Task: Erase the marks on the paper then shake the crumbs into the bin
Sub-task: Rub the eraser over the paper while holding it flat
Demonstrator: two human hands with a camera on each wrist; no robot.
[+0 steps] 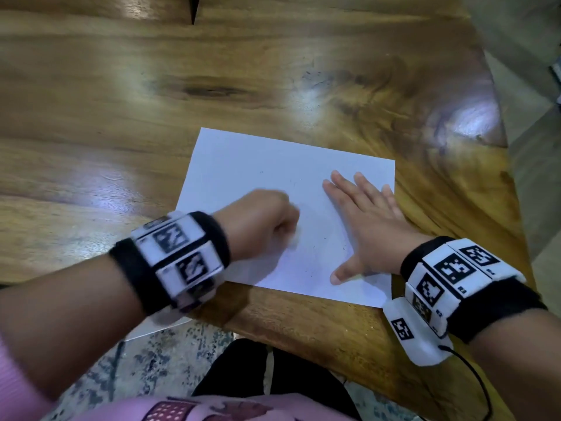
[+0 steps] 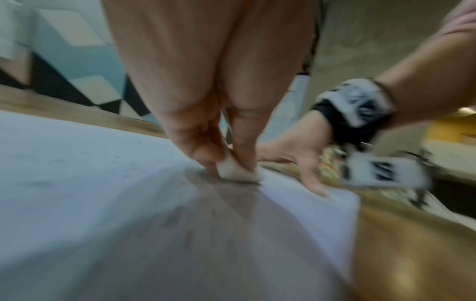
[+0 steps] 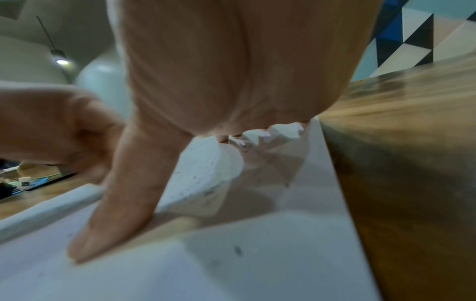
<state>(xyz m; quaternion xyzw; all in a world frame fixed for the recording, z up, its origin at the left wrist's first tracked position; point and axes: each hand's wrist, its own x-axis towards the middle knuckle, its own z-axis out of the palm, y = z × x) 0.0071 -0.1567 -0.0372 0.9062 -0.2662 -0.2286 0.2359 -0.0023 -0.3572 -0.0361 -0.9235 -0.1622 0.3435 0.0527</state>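
A white sheet of paper (image 1: pixel 258 165) lies near the front edge of the wooden table (image 1: pixel 151 101). My left hand (image 1: pixel 267 220) is curled in a fist over the sheet's middle, blurred, and pinches a small white eraser (image 2: pixel 237 173) whose base touches the paper (image 2: pixel 77 163). My right hand (image 1: pixel 361 220) lies flat on the sheet's right side, fingers straight and spread, thumb out toward me. In the right wrist view the thumb (image 3: pixel 115 213) presses the paper (image 3: pixel 231 264). Dark eraser crumbs (image 1: pixel 326 238) dot the sheet between the hands. No bin shows in any view.
The table's right edge (image 1: pixel 510 177) falls away close beside the paper, and its front edge (image 1: pixel 303 338) runs just below it. A second white sheet's corner (image 1: pixel 158 326) sticks out under my left wrist. A speckled floor (image 1: pixel 151 366) lies below.
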